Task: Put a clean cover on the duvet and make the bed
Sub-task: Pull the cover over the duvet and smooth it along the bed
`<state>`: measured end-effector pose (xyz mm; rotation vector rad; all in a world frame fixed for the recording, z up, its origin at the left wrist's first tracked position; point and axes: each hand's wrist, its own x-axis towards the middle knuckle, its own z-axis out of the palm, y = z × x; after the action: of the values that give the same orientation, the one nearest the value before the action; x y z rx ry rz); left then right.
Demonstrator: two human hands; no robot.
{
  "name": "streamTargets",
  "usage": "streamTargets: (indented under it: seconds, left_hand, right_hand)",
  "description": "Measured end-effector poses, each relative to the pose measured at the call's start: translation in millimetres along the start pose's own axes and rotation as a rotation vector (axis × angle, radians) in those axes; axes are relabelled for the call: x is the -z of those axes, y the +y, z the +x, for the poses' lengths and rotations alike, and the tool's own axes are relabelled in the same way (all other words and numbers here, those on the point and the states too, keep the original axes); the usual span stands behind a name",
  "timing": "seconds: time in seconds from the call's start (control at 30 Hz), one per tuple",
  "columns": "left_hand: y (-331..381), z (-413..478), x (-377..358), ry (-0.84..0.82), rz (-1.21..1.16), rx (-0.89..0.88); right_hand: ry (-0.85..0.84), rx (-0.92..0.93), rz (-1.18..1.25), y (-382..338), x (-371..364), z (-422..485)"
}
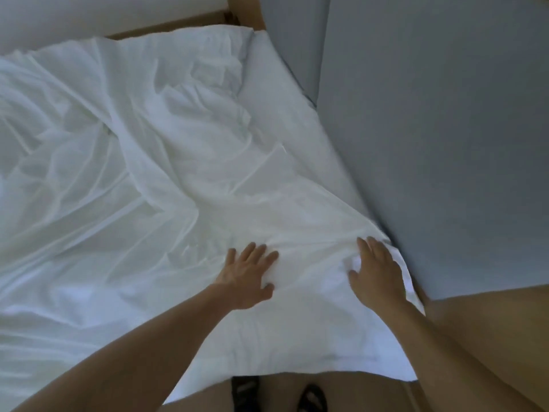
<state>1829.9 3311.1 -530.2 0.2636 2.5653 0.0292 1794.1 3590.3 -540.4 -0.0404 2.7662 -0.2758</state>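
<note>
Left hand [249, 275]: my fingers spread, palm flat on white duvet cover [148, 173].
Right hand [375, 272]: open, pressing cover near grey wall [445, 144].

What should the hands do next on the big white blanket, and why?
Probably slide the left hand and right hand, both lying flat, forward across the duvet: it lies rumpled in long creases ahead of them.

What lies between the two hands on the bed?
In the head view, only the wrinkled white duvet cover lies between the left hand and the right hand; nothing else sits on that stretch.
</note>
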Motion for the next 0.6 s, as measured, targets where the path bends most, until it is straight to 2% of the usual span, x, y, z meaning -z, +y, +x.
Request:
streamTargets:
  seconds: [0.13,0.3,0.5,0.6]
  left_hand:
    - [-13,-28,3,0.07,-0.041,0.137]
    - [-79,-89,-4,0.154,-0.097,0.367]
    - [-161,-188,-50,0.276,-0.23,0.648]
    - [-199,-234,-86,0.365,-0.369,0.834]
  right_hand:
    - [-0.114,0.228,0.004,-55,-3,-8]
    - [-0.244,0.516,0.027,-142,-8,-24]
    - [-0.289,0.688,-0.066,-236,-31,-60]
    - [-0.271,0.751,-0.103,-287,-44,-81]
